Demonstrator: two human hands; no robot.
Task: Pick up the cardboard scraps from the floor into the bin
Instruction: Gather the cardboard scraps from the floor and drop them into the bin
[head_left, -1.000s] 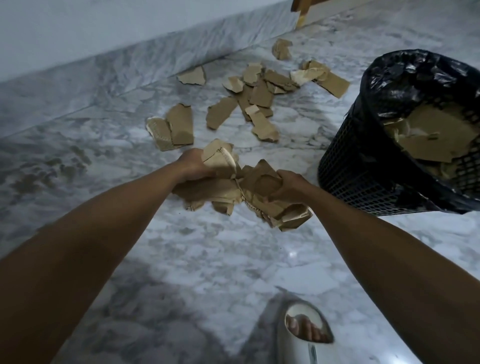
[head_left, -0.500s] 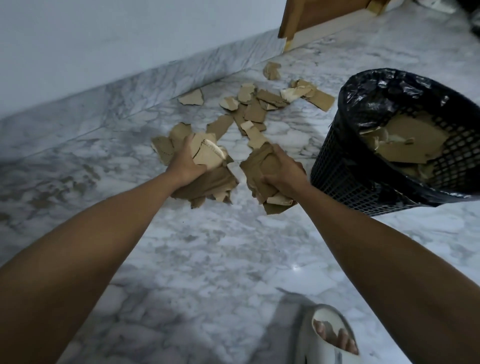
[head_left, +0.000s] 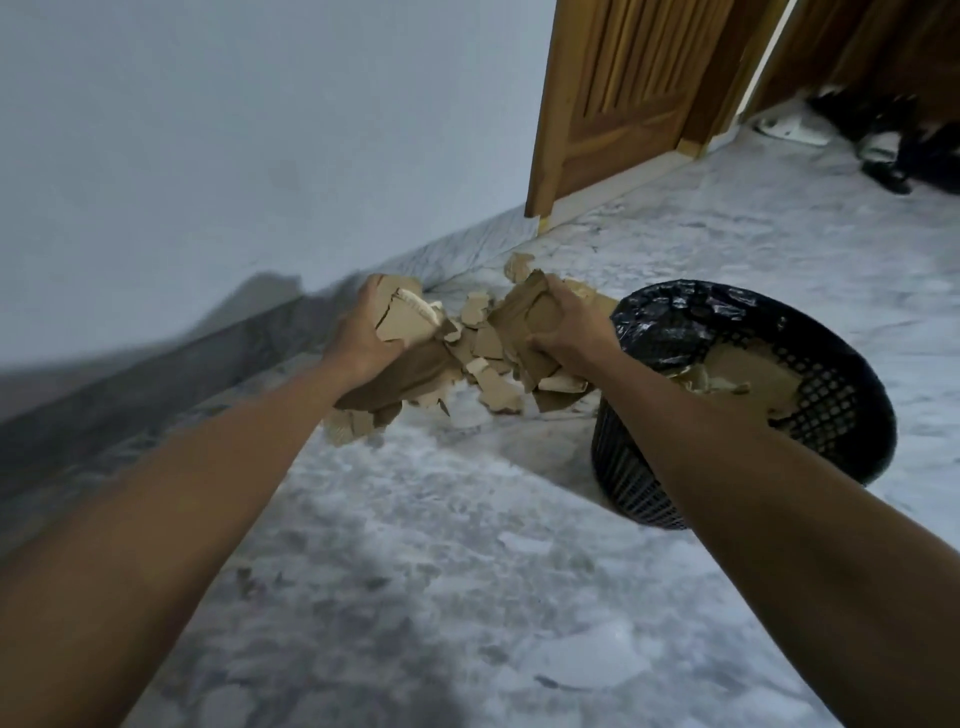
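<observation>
Hands (head_left: 363, 332) raised w/ scraps (head_left: 524, 332), left of bin (head_left: 831, 415)

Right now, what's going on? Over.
Left hand and right hand each grip scraps. Bin at right, part full. More scraps on floor. Nothing blocking.

Two bare forearms reach forward (side by side). The left hand (head_left: 358, 338) and right hand (head_left: 566, 332) grip cardboard scraps (head_left: 483, 353), fingers curled.
</observation>
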